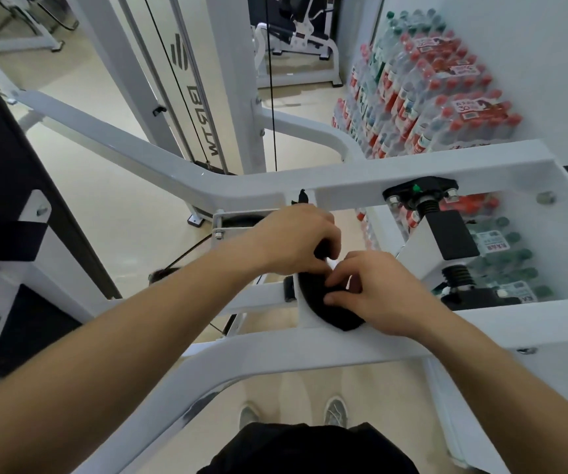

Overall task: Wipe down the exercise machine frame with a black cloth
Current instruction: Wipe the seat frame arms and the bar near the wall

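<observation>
The white exercise machine frame [265, 179] spans the view, with a near crossbar [275, 354] running below my hands. A black cloth [330, 309] lies bunched on a white bracket at the middle of the frame. My left hand [292, 239] has its fingers curled over the cloth's upper end, and a bit of cloth sticks out beyond its knuckles. My right hand [375, 292] pinches the cloth's lower part with curled fingers and thumb. Both hands touch over the cloth, and much of it is hidden beneath them.
A black padded seat back [5, 206] with white brackets stands at the left. Stacked packs of bottled water [422, 97] fill the right side by the wall. Black cables [270, 80] run down past the weight stack column. Black spring mounts [422, 203] sit right of my hands. My shoes [335, 410] show below.
</observation>
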Available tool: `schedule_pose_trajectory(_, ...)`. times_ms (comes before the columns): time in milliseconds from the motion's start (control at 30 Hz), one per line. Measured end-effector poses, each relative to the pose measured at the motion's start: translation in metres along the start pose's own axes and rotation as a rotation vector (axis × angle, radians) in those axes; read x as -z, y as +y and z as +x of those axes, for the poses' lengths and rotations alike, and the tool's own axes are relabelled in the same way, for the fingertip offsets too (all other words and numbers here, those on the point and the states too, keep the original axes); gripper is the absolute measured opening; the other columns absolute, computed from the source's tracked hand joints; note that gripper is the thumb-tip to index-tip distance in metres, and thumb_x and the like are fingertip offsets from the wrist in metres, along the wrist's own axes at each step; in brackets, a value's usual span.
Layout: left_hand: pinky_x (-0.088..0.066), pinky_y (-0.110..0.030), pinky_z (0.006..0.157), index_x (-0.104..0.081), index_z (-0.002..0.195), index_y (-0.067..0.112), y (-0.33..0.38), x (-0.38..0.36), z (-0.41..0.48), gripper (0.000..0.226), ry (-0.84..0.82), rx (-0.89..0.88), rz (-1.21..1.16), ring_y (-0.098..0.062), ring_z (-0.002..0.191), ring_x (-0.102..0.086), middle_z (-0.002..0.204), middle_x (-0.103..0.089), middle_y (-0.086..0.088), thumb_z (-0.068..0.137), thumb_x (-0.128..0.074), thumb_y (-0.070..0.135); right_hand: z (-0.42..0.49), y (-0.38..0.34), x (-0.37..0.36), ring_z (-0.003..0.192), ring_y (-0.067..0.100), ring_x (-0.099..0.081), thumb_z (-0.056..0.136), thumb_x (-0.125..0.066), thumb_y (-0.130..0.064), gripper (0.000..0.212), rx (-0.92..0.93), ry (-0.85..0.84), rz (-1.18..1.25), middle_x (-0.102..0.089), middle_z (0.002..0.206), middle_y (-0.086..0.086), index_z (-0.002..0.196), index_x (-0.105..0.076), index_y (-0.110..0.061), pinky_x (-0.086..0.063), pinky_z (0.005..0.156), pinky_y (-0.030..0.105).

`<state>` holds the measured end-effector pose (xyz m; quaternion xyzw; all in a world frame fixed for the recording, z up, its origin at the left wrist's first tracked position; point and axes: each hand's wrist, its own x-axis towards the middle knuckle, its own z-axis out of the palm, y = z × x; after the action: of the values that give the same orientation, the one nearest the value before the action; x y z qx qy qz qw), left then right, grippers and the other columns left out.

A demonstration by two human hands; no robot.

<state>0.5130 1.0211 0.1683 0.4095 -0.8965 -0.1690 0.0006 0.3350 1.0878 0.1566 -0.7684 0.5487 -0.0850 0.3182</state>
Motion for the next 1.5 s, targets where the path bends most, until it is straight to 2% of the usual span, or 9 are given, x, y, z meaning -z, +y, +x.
schedule_pose_trajectory(100, -0.044, -0.028, 0.078, -0.070, 0.089, 0.031, 0.009, -0.016, -0.028, 0.017, 0.104, 0.058, -0.055, -0.007, 0.090, -0.051, 0.090, -0.060, 0.014, 0.080, -0.075, 0.044, -0.016, 0.007, -0.003, 0.081, 0.002, -0.056, 0.086, -0.073, -0.039, 0.011, 0.016, -0.036, -0.002, -0.059, 0.091, -0.018, 0.096, -0.075, -0.038, -0.050, 0.077, 0.032)
schedule_pose_trajectory(233, -0.046, -0.025, 0.072, -0.069, 0.085, 0.033, 0.019, -0.044, -0.072, 0.010, 0.289, 0.219, -0.143, -0.003, 0.085, -0.056, 0.088, -0.062, 0.017, 0.082, -0.073, 0.042, -0.029, 0.010, -0.016, 0.094, -0.001, -0.051, 0.089, -0.067, -0.042, 0.024, 0.094, -0.007, 0.010, -0.053, 0.101, -0.023, 0.113, -0.071, -0.041, -0.044, 0.080, 0.022)
schedule_pose_trajectory(467, -0.048, -0.026, 0.085, -0.075, 0.092, 0.022, 0.046, -0.067, -0.085, 0.010, 0.451, 0.340, -0.212, -0.007, 0.094, -0.058, 0.096, -0.066, 0.012, 0.083, -0.077, 0.019, -0.040, 0.002, -0.031, 0.095, 0.016, -0.054, 0.092, -0.064, -0.035, 0.018, 0.196, 0.214, -0.097, -0.057, 0.101, -0.008, 0.106, -0.073, -0.027, -0.051, 0.078, 0.034)
schedule_pose_trajectory(700, -0.049, -0.028, 0.084, -0.068, 0.096, 0.028, 0.094, -0.066, -0.041, 0.006, 0.202, 0.152, -0.283, -0.004, 0.089, -0.057, 0.096, -0.065, 0.014, 0.091, -0.065, 0.028, -0.096, 0.037, -0.016, 0.077, 0.022, -0.057, 0.080, -0.079, -0.022, 0.012, 0.155, 0.401, -0.250, -0.059, 0.086, -0.001, 0.088, -0.071, -0.016, -0.051, 0.063, 0.037)
schedule_pose_trajectory(900, -0.049, -0.033, 0.088, -0.064, 0.108, 0.027, 0.124, -0.058, -0.004, 0.016, 0.152, -0.015, -0.325, -0.010, 0.097, -0.058, 0.112, -0.057, 0.011, 0.093, -0.060, 0.031, -0.134, 0.054, -0.025, 0.081, 0.025, -0.059, 0.082, -0.077, -0.016, 0.012, -0.198, 0.740, -0.163, -0.061, 0.092, 0.002, 0.094, -0.073, -0.015, -0.053, 0.066, 0.037)
schedule_pose_trajectory(1033, -0.049, -0.036, 0.079, -0.051, 0.122, 0.025, 0.138, -0.064, 0.001, 0.031, 0.046, -0.039, -0.173, -0.019, 0.099, -0.060, 0.119, -0.060, 0.004, 0.096, -0.052, 0.043, -0.152, 0.050, -0.044, 0.098, 0.020, -0.058, 0.091, -0.068, -0.018, 0.023, -0.445, 0.954, -0.062, -0.059, 0.109, -0.002, 0.114, -0.070, -0.017, -0.054, 0.082, 0.038)
schedule_pose_trajectory(1133, -0.052, -0.040, 0.071, -0.045, 0.119, 0.020, 0.136, -0.068, 0.000, 0.032, 0.024, -0.178, 0.024, -0.025, 0.093, -0.064, 0.115, -0.059, 0.000, 0.098, -0.049, 0.044, -0.150, 0.028, -0.075, 0.129, 0.020, -0.048, 0.100, -0.051, -0.028, 0.041, -0.474, 0.899, -0.161, -0.051, 0.142, 0.003, 0.137, -0.058, -0.014, -0.044, 0.105, 0.035)
schedule_pose_trajectory(1300, -0.046, -0.034, 0.104, -0.021, 0.156, 0.006, 0.126, -0.077, -0.009, 0.060, 0.031, -0.341, 0.295, -0.025, 0.147, -0.032, 0.164, -0.020, -0.016, 0.107, -0.034, 0.038, -0.142, 0.019, -0.096, 0.152, 0.022, -0.018, 0.103, -0.034, -0.041, 0.053, -0.577, 0.825, -0.275, -0.026, 0.163, 0.002, 0.152, -0.038, -0.020, -0.032, 0.117, 0.048)
schedule_pose_trajectory(1500, -0.012, -0.039, 0.124, -0.009, 0.159, 0.005, 0.132, -0.077, 0.015, 0.058, 0.020, -0.461, 0.376, -0.029, 0.154, -0.009, 0.166, -0.004, -0.018, 0.108, -0.023, 0.029, -0.141, 0.052, -0.069, 0.153, 0.026, -0.013, 0.106, -0.021, -0.044, 0.056, -0.618, 0.726, -0.451, -0.021, 0.165, 0.007, 0.155, -0.032, -0.019, -0.026, 0.120, 0.050)
